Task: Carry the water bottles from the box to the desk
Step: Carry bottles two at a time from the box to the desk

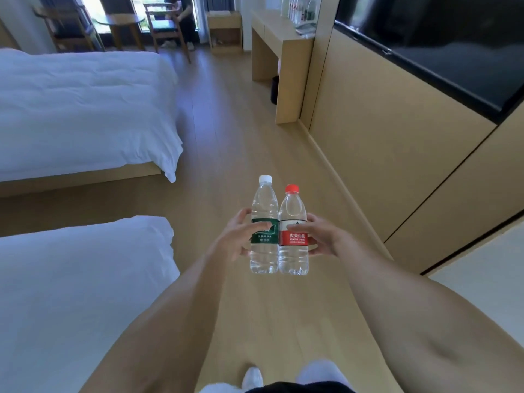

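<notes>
Fingers (pixel 262 224) of left hand (pixel 236 236) curled round the green-label bottle (pixel 264 225), thumb across the label; fingers of right hand (pixel 317 235) curled round the red-label bottle (pixel 293 231), thumb on its label. Both bottles upright, side by side and touching, held over the wood floor (pixel 241 143). Landmark = the bottle pair. Near bed (pixel 71 293): left of and below the pair. Far bed (pixel 79 109): left of and beyond it. Wall cabinet (pixel 382 154) with dark screen (pixel 439 43): right of the pair. Worktop (pixel 272 26): well beyond the pair, right of centre, against that wall, more bottles (pixel 297 8) standing on it. Round table (pixel 120 21) and chairs (pixel 166 26): far beyond, left of the worktop, a person (pixel 184 15) seated there. Shoe (pixel 252 378): directly below the pair. White cap (pixel 265 179) on green-label one, red cap (pixel 292 189) on the other.
</notes>
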### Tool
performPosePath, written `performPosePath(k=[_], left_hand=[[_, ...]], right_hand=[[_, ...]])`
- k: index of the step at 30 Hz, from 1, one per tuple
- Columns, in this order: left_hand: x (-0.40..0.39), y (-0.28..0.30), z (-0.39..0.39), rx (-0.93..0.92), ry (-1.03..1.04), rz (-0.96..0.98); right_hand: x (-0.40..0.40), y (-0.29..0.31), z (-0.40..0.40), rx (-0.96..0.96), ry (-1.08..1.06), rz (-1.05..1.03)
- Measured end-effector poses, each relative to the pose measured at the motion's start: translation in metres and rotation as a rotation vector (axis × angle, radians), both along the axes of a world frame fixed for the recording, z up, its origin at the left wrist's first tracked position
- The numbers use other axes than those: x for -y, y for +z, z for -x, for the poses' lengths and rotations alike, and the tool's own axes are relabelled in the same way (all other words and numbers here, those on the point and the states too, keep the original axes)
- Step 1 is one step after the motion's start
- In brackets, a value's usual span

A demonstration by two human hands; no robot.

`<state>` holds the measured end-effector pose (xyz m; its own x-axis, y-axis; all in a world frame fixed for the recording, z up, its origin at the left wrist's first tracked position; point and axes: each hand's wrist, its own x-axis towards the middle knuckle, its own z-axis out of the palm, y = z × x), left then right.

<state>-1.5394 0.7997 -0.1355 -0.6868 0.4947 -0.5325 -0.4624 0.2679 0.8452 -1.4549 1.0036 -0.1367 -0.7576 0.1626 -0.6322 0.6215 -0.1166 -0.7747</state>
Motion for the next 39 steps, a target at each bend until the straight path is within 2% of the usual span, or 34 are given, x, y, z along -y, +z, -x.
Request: performPosePath(k=[11,23,33,39], left_hand=[[-0.051,-0.008,0.165,0.007,0.071,0.000],[-0.152,0.000,0.363,0.003,0.191,0.002],[-0.199,-0.004,0.499,0.017,0.198,0.003],[-0.213,-0.021,0.610,-0.004,0.165,-0.002]], right_hand=[[-0.051,-0.013,0.168,0.000,0.048,-0.008],[-0.158,-0.015,0.396,-0.012,0.168,0.028],[-0.207,-0.022,0.540,0.017,0.203,0.008],[-0.221,-0.028,0.642,0.005,0.176,-0.003]])
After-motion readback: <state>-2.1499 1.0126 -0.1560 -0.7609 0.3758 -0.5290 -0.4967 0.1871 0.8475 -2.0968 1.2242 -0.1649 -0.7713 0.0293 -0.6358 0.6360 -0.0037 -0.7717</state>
